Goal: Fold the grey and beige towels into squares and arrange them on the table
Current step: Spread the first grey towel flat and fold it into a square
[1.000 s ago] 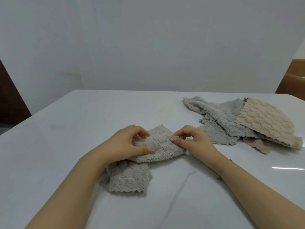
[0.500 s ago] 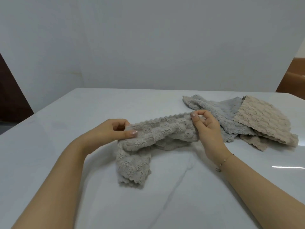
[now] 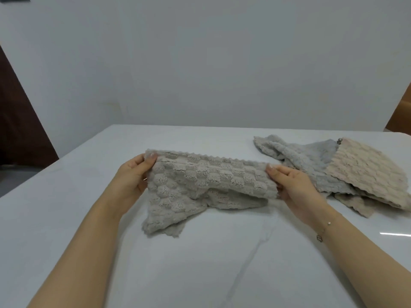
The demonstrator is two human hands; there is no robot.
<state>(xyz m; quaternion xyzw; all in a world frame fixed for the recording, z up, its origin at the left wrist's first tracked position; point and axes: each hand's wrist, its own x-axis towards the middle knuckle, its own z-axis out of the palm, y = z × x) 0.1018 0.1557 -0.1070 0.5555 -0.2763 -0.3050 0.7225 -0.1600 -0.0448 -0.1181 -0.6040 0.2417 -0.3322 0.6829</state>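
A grey-beige fluffy towel (image 3: 200, 185) is stretched between my hands just above the white marble table (image 3: 200, 263). My left hand (image 3: 131, 178) pinches its upper left corner and my right hand (image 3: 293, 185) pinches its upper right corner. The scalloped top edge runs taut between them, while the lower part sags and its bottom left corner rests on the table. To the right lies a heap with a crumpled grey towel (image 3: 307, 161) and a beige towel (image 3: 364, 170) draped over it.
A plain white wall stands behind the table's far edge. Dark brown furniture (image 3: 17, 121) shows at the far left and a brown chair (image 3: 400, 116) at the far right. A bracelet (image 3: 322, 232) is on my right wrist.
My hands have drawn apart and lifted, spreading the bunched towel out into a wide strip with its top edge taut. The heap on the right has not moved.
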